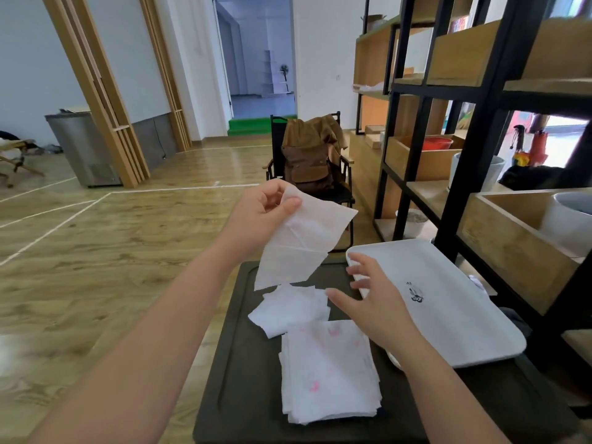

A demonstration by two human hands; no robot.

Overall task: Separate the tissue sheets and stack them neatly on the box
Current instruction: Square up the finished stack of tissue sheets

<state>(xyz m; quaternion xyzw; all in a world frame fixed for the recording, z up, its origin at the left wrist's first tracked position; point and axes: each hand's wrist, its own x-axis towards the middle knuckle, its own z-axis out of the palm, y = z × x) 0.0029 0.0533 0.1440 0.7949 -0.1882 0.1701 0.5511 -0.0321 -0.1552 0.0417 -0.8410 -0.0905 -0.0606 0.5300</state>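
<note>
A: Start at the left. What is there?

B: At nine o'clock lies the pale wood-grain floor [96, 251] with white lines across it, and a grey metal cabinet [81, 145] stands farther back at ten o'clock.

A: And the left hand?

B: The left hand [259, 216] is raised above the middle, pinching the upper corner of one thin white tissue sheet [304, 238] between thumb and fingers. The sheet hangs free, its lower edge just above the dark surface.

A: What is that surface?

B: A dark grey flat-topped box [243, 363] at six o'clock. On it lies a small crumpled bunch of white tissue sheets [288, 310], and nearer, toward six o'clock, a squared stack of white tissue sheets with faint pink print [330, 370]. The two overlap at one corner.

A: Behind them?

B: At twelve o'clock, a black folding chair [347, 177] carrying a brown canvas backpack [307, 161].

A: The right hand?

B: The right hand [374, 299] hovers over the box with fingers spread and relaxed, grasping nothing, just right of the crumpled bunch.

A: Any writing?

B: At three o'clock a white rectangular tray [448, 315] bears a small black mark, too blurred to read. Beyond it, a black-framed wooden shelf unit [474, 123] holds a red bowl [437, 143].
</note>
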